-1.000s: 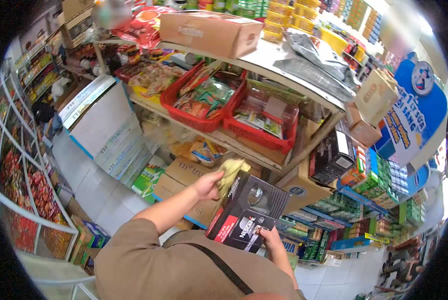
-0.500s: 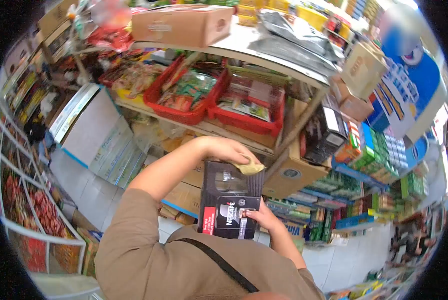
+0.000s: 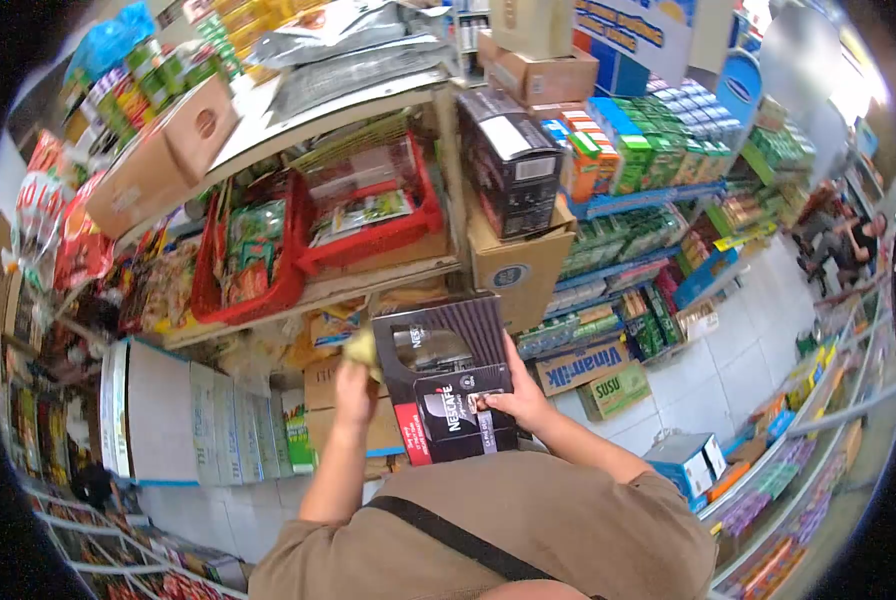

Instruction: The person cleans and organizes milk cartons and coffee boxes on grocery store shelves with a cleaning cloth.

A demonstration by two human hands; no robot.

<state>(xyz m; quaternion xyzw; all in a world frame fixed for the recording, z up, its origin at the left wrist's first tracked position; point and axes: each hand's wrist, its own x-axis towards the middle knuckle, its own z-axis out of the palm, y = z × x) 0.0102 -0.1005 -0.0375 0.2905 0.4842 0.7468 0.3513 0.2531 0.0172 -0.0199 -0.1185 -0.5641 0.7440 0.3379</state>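
Observation:
A black Nescafé coffee box [image 3: 456, 420] with a cut-out window and a red label is held in front of my chest, its printed face turned up toward me. My right hand [image 3: 520, 398] grips it by the right side, thumb on the front and fingers behind. At the upper left of the box, my left hand [image 3: 355, 395] is closed around a crumpled yellowish cloth [image 3: 362, 348], which looks blurred.
Red baskets [image 3: 303, 268] of packets sit on the shelf ahead, under a white-topped counter [image 3: 258, 115]. A dark carton [image 3: 513, 165] stands on a brown box [image 3: 516, 262]. Milk cartons [image 3: 648, 150] fill shelves at right. A seated person [image 3: 848, 245] is far right.
My view has swung to the right. The left hand with the cloth has gone from the box's far top edge to its left side. My right hand keeps its hold on the box.

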